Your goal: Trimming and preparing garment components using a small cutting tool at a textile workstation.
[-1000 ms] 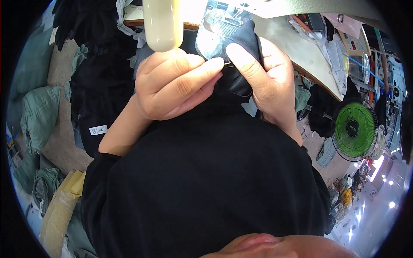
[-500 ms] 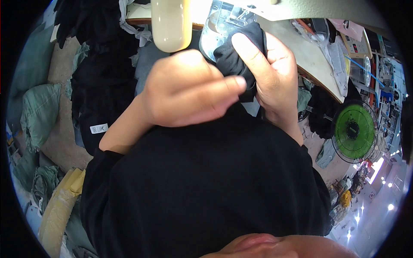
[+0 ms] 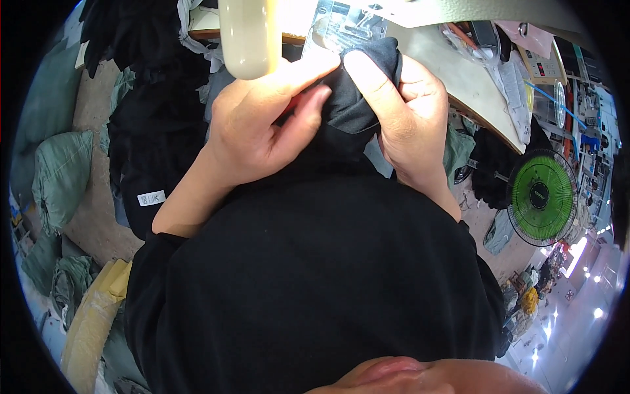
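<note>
My right hand (image 3: 415, 108) grips a bunched piece of black cloth (image 3: 354, 102), thumb on top and fingers curled behind its far edge. Bright lamplight falls on my left hand (image 3: 256, 121), whose forefinger tip touches the cloth beside my right thumb. Its thumb stands apart from that finger; the other fingers are hidden underneath. Just beyond the cloth lie the shiny needle plate and presser foot (image 3: 357, 26) of a sewing machine. A rounded cream machine part (image 3: 249, 39) hangs left of the plate, above my left hand.
The pale worktable (image 3: 459, 85) runs off to the right, with papers and tools at its far side. Below it stands a green fan (image 3: 539, 195). Dark garments (image 3: 157, 131) are heaped at left, near a green sack (image 3: 62, 174) and a yellow roll (image 3: 95, 322).
My left hand has turned from a blurred, closed pose across the cloth to one with its forefinger stretched to the cloth's far edge. The right hand keeps its grip, shifted slightly left.
</note>
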